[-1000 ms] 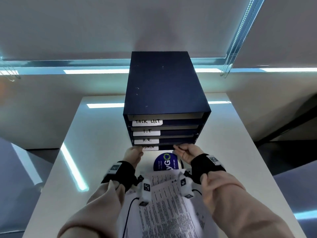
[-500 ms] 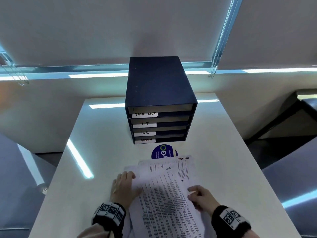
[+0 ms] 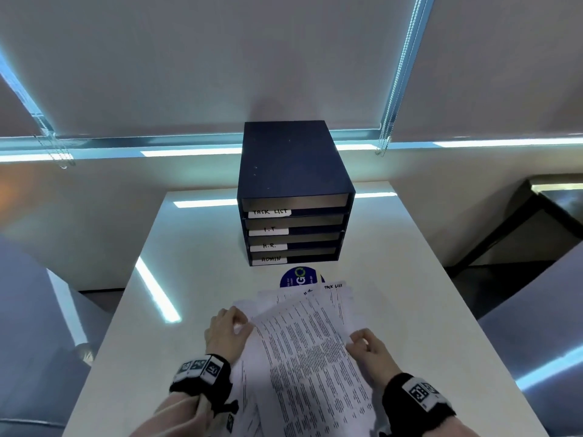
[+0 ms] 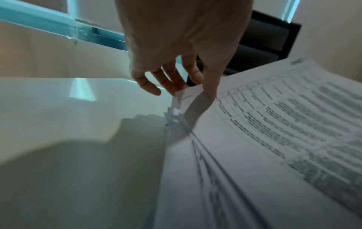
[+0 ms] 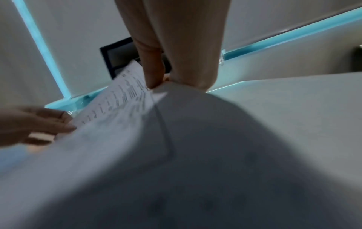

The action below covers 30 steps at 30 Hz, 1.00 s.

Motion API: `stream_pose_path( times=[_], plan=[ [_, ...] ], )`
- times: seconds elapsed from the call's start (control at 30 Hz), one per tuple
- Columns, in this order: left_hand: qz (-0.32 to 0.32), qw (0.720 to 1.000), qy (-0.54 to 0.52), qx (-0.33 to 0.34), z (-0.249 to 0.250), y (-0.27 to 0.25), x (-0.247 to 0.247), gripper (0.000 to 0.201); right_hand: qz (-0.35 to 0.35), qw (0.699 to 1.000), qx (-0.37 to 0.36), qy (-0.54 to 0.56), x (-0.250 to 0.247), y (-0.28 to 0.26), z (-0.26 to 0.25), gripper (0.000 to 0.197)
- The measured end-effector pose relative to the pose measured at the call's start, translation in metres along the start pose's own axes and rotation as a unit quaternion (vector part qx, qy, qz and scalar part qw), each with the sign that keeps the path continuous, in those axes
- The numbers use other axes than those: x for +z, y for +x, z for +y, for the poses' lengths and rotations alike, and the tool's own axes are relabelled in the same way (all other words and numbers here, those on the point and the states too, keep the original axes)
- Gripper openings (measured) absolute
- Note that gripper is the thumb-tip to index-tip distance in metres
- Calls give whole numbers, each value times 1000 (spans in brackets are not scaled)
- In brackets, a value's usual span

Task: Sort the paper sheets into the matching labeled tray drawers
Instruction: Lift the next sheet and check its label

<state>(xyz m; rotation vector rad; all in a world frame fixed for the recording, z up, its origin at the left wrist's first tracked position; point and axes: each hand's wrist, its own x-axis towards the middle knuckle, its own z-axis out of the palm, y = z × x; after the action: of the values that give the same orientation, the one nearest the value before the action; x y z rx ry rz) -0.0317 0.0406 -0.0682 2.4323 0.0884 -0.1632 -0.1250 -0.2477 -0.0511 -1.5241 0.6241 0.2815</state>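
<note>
A dark blue four-drawer tray unit (image 3: pixel 295 171) stands at the back of the white table (image 3: pixel 195 279). Its labels read, top to bottom, TASK LIST (image 3: pixel 269 212), I.T (image 3: pixel 268 230), H.R. (image 3: pixel 268 246) and ADMIN (image 3: pixel 270 259); all drawers look pushed in. A fanned stack of printed paper sheets (image 3: pixel 309 357) lies near the front edge. My left hand (image 3: pixel 243 323) pinches the top sheet's left edge (image 4: pixel 194 91), thumb above and fingers below. My right hand (image 3: pixel 355 340) pinches its right edge (image 5: pixel 160 83). The top sheet (image 4: pixel 274 124) is raised off the stack.
A round blue sticker (image 3: pixel 299 277) lies on the table between the tray unit and the papers. A window sill and blinds with hanging cords (image 3: pixel 383 143) run behind the table. Dark furniture (image 3: pixel 536 222) stands off to the right.
Both hands came back from the front of the bottom drawer to the paper stack. The left hand, flat on the stack half a second ago, now pinches the top sheet's edge.
</note>
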Motion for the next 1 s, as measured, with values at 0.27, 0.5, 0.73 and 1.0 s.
stream_pose_path(
  times=[0.27, 0.5, 0.73, 1.0],
  plan=[
    [-194, 699, -657, -204, 51, -4, -43, 39, -55, 990, -12, 131, -6, -9, -30, 21],
    [-148, 702, -655, -237, 56, -5, -39, 42, -62, 989, -21, 130, -2, -9, -32, 19],
    [-137, 722, -632, -247, 58, 2, -38, 42, -61, 991, -14, 114, 1, -10, -34, 22],
    [-131, 801, -521, -263, 89, 62, -44, 34, -49, 997, 15, 55, -1, -9, -43, 24]
  ],
)
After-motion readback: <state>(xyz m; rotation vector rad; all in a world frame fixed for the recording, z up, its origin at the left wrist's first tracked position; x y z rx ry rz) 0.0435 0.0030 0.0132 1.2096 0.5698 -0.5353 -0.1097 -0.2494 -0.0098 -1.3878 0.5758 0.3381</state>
